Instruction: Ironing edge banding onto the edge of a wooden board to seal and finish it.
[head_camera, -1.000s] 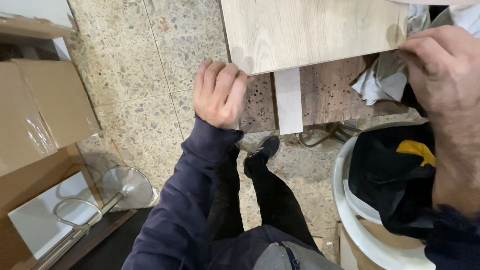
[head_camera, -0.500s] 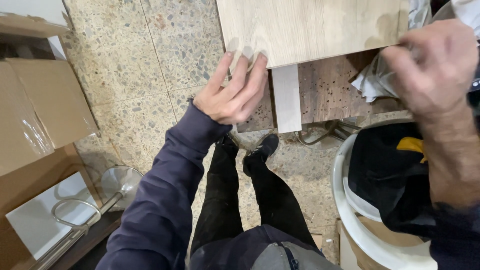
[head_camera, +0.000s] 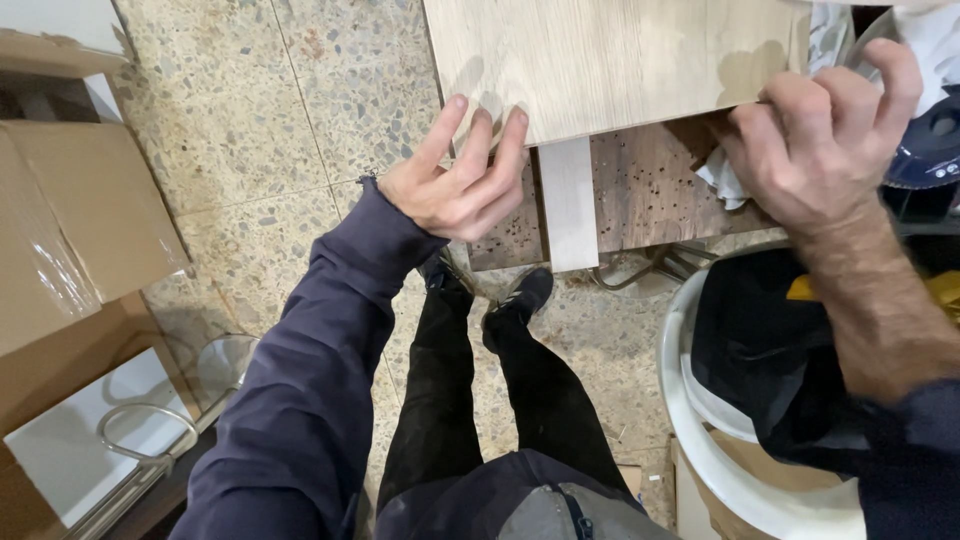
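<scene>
Pale wood board (head_camera: 620, 60) is lying at 12 o'clock, long axis running 9 to 3, resting over a darker panel (head_camera: 650, 185). Left hand (head_camera: 455, 180), grip open, fingertips touching the board's near edge. Right hand (head_camera: 815, 140), grip curling onto the 3 o'clock corner; closure unclear. Since half a second ago, left fingers are spreading and the right is settling lower.

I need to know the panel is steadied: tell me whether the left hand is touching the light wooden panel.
Touching. In the head view the left hand has its fingertips pressed against the near edge of the light wooden panel, with no gap visible.
</scene>
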